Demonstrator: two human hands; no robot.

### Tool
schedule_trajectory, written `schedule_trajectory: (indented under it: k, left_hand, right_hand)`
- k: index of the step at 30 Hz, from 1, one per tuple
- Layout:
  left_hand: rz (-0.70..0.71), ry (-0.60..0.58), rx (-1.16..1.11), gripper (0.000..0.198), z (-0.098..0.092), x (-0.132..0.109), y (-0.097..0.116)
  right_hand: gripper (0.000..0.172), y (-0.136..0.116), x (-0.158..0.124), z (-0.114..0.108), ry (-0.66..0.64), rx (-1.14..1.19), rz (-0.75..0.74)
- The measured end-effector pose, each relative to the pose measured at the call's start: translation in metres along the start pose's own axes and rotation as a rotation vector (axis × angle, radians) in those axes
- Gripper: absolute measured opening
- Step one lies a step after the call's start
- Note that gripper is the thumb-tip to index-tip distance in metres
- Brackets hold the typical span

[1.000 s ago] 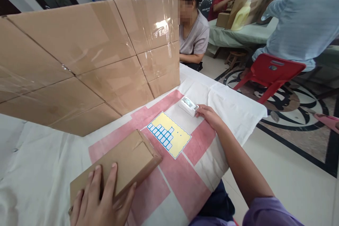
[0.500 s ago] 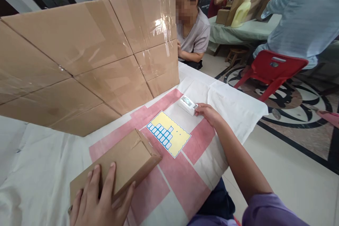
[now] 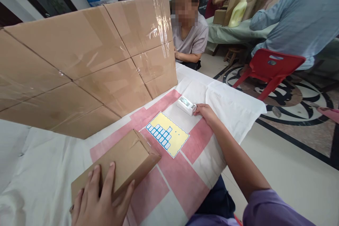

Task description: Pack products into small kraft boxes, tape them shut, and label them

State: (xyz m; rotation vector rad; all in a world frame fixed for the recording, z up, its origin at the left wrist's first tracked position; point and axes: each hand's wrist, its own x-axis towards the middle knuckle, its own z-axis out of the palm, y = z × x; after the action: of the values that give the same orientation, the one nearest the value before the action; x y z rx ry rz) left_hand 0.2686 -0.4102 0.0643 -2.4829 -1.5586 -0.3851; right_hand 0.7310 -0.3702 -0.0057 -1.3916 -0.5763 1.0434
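My left hand (image 3: 99,197) lies over a closed brown cardboard box (image 3: 122,162), its fingers spread across the top and the thumb along the near side. At the far right of the cloth, my right hand (image 3: 208,114) pinches the near end of a small white box (image 3: 186,106) with a dark picture or window on top. That white box appears to rest on the cloth. Between the two hands, a yellow card (image 3: 176,132) with rows of blue-edged white tiles lies flat, touched by neither hand. My right fingertips are partly hidden.
A tall wall of taped cardboard boxes (image 3: 103,67) stands along the table's far side. The table wears a white cloth (image 3: 235,95) with pink patches. Behind sits a person (image 3: 193,39). A red chair (image 3: 275,65) and a yellow bottle (image 3: 238,12) are farther right.
The view has shifted slightly. The white box sits a touch farther left in the picture, still pinched by my right hand. My left hand stays on the cardboard box.
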Motion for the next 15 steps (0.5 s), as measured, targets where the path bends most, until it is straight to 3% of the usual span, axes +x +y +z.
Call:
schedule_trajectory:
  k: [3,10,15]
  left_hand:
    - [-0.008,0.022,0.004,0.077,0.0,0.001,0.001]
    - [-0.047,0.033,-0.018,0.076,0.0,0.002,0.006]
    - [-0.041,0.048,0.025,0.072,0.002,0.006,0.007]
  right_hand:
    - [0.007,0.001,-0.001,-0.004,-0.017,0.017,0.003]
    - [0.013,-0.007,-0.013,-0.013,0.024,0.084,-0.044]
    - [0.016,-0.021,-0.038,-0.002,-0.027,0.122,-0.17]
